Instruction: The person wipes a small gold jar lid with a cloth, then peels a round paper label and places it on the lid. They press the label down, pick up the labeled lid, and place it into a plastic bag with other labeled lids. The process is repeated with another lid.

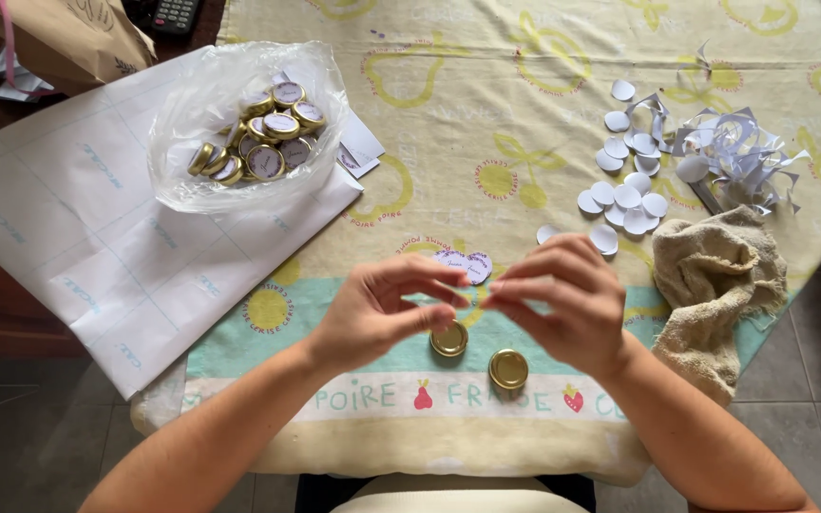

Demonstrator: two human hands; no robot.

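Gold-coloured metal lids are seen at two places on the table: two small lids (449, 339) (507, 369) lie side by side on the fruit-patterned tablecloth (486, 114), just below the hands. The left hand (372, 309) and the right hand (563, 299) are raised above them, fingertips brought together in a pinch; something small seems to be held between them, though what it is cannot be told. Two round lilac labels (466, 265) are seen just behind the fingertips. A clear plastic bag (192, 123) of labelled lids is placed far left on a sheet of white paper (68, 237). White paper circles (624, 195) and curled paper offcuts (738, 152) are spread to the right, with a beige cloth (715, 285) near the right wrist.
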